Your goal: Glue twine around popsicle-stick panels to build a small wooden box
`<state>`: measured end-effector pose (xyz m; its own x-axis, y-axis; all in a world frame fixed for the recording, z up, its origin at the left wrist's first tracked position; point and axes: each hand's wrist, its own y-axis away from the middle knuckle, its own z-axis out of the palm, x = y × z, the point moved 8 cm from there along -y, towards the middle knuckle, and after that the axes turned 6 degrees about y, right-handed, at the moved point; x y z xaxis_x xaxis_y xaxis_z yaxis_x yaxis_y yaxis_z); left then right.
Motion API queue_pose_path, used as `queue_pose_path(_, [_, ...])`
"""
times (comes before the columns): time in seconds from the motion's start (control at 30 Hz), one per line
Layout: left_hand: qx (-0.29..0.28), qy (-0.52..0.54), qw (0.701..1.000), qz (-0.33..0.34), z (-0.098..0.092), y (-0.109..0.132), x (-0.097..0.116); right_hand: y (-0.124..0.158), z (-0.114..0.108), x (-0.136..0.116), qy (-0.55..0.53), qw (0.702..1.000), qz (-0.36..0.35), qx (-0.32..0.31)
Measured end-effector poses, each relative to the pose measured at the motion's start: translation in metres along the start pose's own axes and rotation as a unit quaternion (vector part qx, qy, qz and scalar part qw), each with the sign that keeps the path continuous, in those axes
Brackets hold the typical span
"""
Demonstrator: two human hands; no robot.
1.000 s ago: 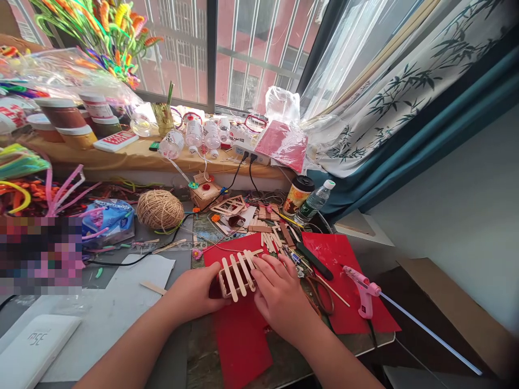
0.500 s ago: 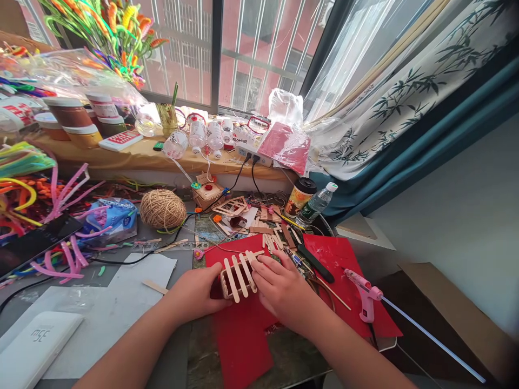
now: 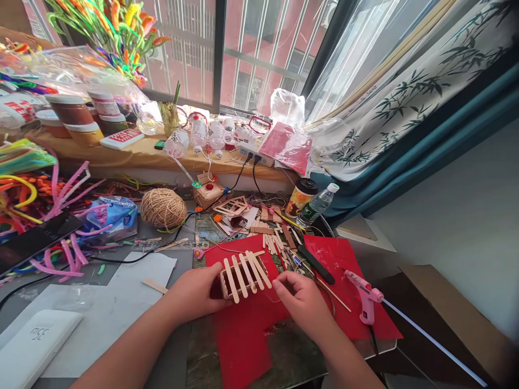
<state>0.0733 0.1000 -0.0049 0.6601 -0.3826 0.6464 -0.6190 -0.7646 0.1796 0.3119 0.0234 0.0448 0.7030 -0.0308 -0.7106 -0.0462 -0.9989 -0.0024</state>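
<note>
My left hand is closed around the left end of a small wooden box, thumb at its top edge. Several pale craft sticks lie across the box's top, spaced apart, with gaps showing the inside. The rightmost stick slants down to the right. Beside its lower end is my right hand, fingers curled and thumb and forefinger tips close together. A fine strand seems to hang near the thumb; whatever is between the tips is too small to make out. Under the box lies red card.
A pink glue gun rests on the red card at right. Loose craft sticks are heaped behind the box, near a water bottle and a paper cup. A twine ball and white device are at left.
My right hand has come off the top of the box and moved right and slightly down, uncovering the slanted rightmost stick. My left hand keeps its hold.
</note>
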Motion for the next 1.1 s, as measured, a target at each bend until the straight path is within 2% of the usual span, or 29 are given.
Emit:
queue_pose_path(0.07, [-0.001,-0.003,1.0,-0.002,0.0,0.0,0.0,0.004,0.017,0.009,-0.045,0.997,0.038,-0.046])
queue_pose_path(0.17, [-0.005,-0.005,1.0,-0.004,0.001,-0.001,0.001,0.005,0.025,0.006,-0.061,0.996,0.039,-0.047])
queue_pose_path(0.4, [-0.01,-0.007,1.0,-0.013,0.002,-0.001,0.0,0.002,0.023,0.002,-0.084,0.996,0.035,-0.01])
queue_pose_path(1.1, [-0.003,-0.001,1.0,-0.003,0.002,-0.001,0.0,0.0,0.027,0.003,-0.081,0.996,0.021,-0.005])
